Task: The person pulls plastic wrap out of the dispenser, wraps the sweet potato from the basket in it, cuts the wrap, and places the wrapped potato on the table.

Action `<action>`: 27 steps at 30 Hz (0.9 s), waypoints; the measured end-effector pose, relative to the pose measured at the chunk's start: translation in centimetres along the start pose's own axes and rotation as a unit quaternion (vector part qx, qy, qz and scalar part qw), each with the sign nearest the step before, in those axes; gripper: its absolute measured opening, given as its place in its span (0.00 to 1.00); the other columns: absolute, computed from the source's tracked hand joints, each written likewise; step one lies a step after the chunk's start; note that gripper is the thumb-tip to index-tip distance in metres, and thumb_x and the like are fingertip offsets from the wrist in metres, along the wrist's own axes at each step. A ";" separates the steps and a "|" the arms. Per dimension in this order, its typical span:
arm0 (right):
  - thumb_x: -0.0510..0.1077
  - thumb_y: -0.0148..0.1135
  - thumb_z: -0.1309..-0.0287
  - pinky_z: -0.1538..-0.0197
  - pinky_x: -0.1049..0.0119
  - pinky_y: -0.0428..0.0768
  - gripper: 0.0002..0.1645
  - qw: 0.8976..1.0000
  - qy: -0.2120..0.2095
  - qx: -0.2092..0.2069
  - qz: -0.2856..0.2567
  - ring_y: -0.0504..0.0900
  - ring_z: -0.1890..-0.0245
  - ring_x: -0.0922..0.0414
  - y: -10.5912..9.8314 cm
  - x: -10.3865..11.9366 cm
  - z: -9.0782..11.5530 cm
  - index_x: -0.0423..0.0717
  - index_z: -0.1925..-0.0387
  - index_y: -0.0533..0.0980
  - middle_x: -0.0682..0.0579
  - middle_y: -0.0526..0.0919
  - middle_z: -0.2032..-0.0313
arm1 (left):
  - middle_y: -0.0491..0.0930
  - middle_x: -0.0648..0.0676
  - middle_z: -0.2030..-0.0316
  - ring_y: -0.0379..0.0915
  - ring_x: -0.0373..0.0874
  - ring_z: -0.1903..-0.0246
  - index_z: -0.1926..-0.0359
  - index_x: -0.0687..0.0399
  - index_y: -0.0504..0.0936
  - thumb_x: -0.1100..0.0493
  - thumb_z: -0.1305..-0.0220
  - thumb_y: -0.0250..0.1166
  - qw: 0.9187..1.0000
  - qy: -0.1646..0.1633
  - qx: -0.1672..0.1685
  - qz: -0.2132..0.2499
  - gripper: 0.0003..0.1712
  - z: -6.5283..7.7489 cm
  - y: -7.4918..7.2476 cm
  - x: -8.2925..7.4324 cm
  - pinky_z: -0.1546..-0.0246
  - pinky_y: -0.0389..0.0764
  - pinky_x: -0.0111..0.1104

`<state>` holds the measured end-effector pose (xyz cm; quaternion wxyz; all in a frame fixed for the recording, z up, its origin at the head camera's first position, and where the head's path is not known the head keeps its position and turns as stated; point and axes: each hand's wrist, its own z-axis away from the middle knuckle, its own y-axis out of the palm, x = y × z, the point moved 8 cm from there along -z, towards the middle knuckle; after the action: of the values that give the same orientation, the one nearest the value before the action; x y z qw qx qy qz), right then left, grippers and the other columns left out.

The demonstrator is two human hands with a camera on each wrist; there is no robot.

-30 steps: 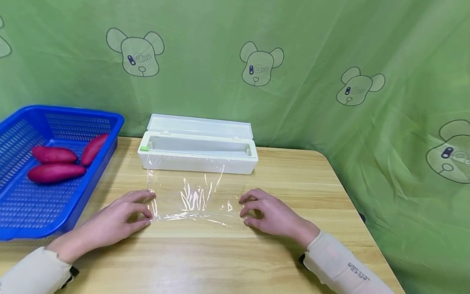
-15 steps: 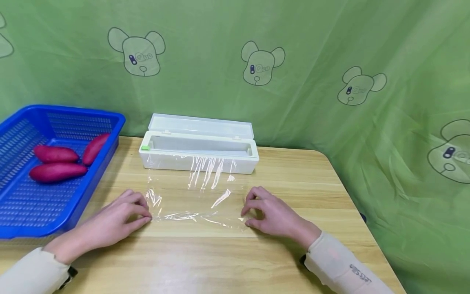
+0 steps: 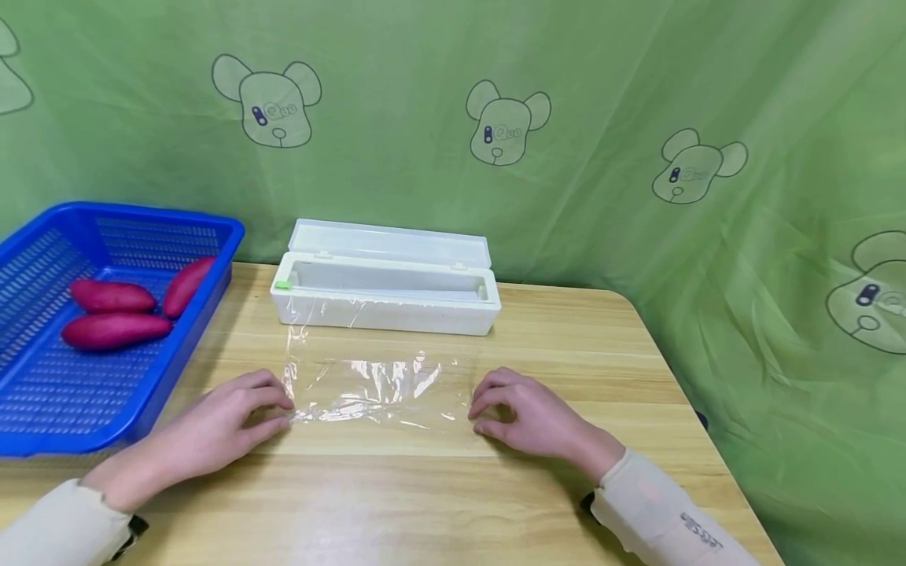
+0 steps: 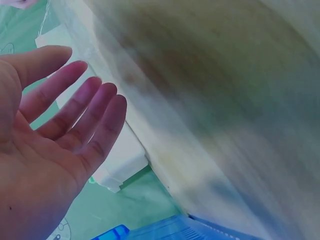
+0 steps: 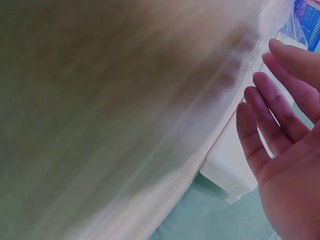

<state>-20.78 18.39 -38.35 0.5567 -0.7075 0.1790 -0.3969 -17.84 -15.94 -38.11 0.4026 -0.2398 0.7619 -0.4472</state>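
Note:
A sheet of clear plastic wrap (image 3: 382,385) runs from the front of a white wrap dispenser box (image 3: 385,314) toward me, wrinkled and shiny along its near edge. At its left edge is my left hand (image 3: 230,420), fingers loosely bent and their tips by the near corner. My right hand (image 3: 527,413) sits likewise at the right edge. In the left wrist view, a small gap shows between the thumb and fingers of the left hand (image 4: 60,115). The right wrist view shows the right hand (image 5: 285,120) with relaxed fingers spread apart. Contact with the film is hard to make out.
A blue plastic basket (image 3: 134,417) stands at the left with several purple-red sweet potatoes (image 3: 116,330) inside. The box's translucent lid (image 3: 389,242) is raised at the back. Behind the wooden table (image 3: 368,503) hangs a green curtain (image 3: 396,94) with bear-head drawings.
Glints on the wrap have shifted from near the box toward its near edge. The left thumb and index fingertips look farther apart than half a second ago. Both hands stay nearly in place.

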 end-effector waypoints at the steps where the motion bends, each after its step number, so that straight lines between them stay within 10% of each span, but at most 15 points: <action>1: 0.44 0.80 0.40 0.37 0.53 0.85 0.09 1.000 0.002 -0.003 -0.002 0.85 0.48 0.60 -0.1 0.0 0.0 0.58 0.59 0.90 0.63 0.87 0.52 | 0.83 0.38 0.59 0.82 0.37 0.58 0.58 0.44 0.91 0.61 0.36 0.78 1.000 0.003 -0.005 -0.001 0.08 0.0 -0.2 0.0 0.53 0.89 0.41; 9: 0.47 0.81 0.41 0.40 0.56 0.86 0.08 1.000 -0.003 -0.008 -0.001 0.84 0.48 0.61 0.0 -0.1 -0.1 0.59 0.60 0.89 0.63 0.86 0.52 | 0.85 0.39 0.59 0.84 0.37 0.59 0.58 0.46 0.90 0.64 0.39 0.79 0.999 0.032 -0.040 0.007 0.11 0.2 -1.9 -1.5 0.57 0.90 0.38; 14: 0.46 0.81 0.40 0.45 0.62 0.84 0.07 1.000 -0.009 0.004 0.009 0.82 0.50 0.62 0.3 -0.1 -0.2 0.58 0.60 0.90 0.63 0.86 0.52 | 0.88 0.39 0.62 0.81 0.29 0.64 0.59 0.46 0.90 0.67 0.43 0.80 0.995 0.040 -0.089 0.031 0.14 0.3 -5.4 -2.6 0.68 0.86 0.28; 21: 0.46 0.81 0.40 0.40 0.55 0.86 0.08 1.000 -0.005 0.004 0.025 0.82 0.44 0.57 0.3 -0.1 -0.2 0.58 0.59 0.89 0.58 0.84 0.45 | 0.91 0.47 0.64 0.84 0.40 0.65 0.59 0.51 0.93 0.62 0.39 0.79 0.990 -0.070 -0.118 -0.043 0.07 -0.7 -12.2 0.5 0.69 0.82 0.29; 27: 0.47 0.82 0.42 0.29 0.45 0.81 0.21 0.999 0.006 0.006 0.032 0.79 0.32 0.49 0.4 -0.2 -0.2 0.57 0.47 0.87 0.52 0.79 0.33 | 0.90 0.57 0.68 0.81 0.53 0.67 0.60 0.59 0.92 0.53 0.31 0.73 0.976 -0.181 -0.045 -0.110 0.13 -1.0 -14.7 5.7 0.71 0.73 0.39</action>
<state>-20.98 18.24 -38.78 0.5722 -0.6955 0.2028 -0.3844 -21.81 -26.74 -27.23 0.4708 -0.4170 0.6647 -0.4031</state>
